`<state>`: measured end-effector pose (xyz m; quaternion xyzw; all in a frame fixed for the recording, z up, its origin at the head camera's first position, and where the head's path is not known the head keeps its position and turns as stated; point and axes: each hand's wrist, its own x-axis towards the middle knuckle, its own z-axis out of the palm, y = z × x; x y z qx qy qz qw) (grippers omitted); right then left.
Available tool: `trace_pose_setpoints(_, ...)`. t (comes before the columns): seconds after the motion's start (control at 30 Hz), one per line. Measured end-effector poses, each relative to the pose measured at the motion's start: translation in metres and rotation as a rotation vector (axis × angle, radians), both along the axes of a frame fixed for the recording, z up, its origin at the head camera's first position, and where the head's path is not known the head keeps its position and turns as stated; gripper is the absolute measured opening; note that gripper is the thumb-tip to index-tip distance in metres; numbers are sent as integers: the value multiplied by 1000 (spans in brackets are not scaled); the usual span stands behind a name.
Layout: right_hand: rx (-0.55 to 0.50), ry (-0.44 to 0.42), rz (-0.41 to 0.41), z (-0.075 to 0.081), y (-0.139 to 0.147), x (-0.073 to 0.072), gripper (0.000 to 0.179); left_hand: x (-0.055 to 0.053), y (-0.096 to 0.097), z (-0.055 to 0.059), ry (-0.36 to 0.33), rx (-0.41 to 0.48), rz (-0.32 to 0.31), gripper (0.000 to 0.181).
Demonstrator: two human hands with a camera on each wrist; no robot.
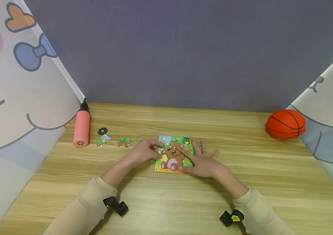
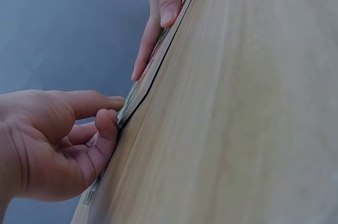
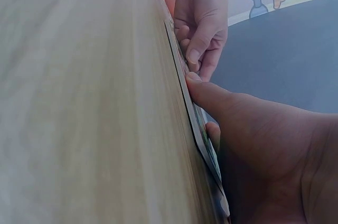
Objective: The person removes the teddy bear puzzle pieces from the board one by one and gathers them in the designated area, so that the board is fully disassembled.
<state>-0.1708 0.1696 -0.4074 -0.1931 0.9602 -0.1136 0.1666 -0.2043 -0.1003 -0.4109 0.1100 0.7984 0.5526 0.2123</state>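
Note:
A bear jigsaw puzzle (image 1: 172, 163) in a flat square tray lies on the table. At its left edge, my left hand (image 1: 143, 151) has curled fingers, with thumb and index pinching what looks like a small puzzle piece, mostly hidden by the fingertips. The left wrist view shows this hand (image 2: 58, 145) low against the tray's edge. Spread over the right side of the picture, my right hand (image 1: 204, 163) presses it with straight fingers. Its thumb (image 3: 211, 94) rests on the puzzle in the right wrist view. Loose puzzle pieces (image 1: 123, 143) lie left of the tray.
More pieces (image 1: 103, 140) lie farther left, beside a black round chip (image 1: 103, 131). A pink hand pump (image 1: 82, 129) lies by the left wall. An orange-red toy basketball (image 1: 286, 124) sits at the back right. A grey panel (image 1: 184, 55) rises behind the wooden table (image 1: 166, 202).

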Motion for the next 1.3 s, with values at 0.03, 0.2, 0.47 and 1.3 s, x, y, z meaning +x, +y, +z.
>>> trace_pose_setpoints(0.03,-1,0,0,0,0,0,86,0,0,-1,-3,-1,2,46)
trace_pose_setpoints(0.2,-2,1,-2,0,1,1,85,0,2,-1,-2,9,6,43)
trace_pose_setpoints(0.47,-10,-4,-1,1,1,1,85,1,4,0,13,5,8,40)
trace_pose_setpoints(1.3,-6,-1,1,5,-1,0,85,1,2,0,-17,107,81,22)
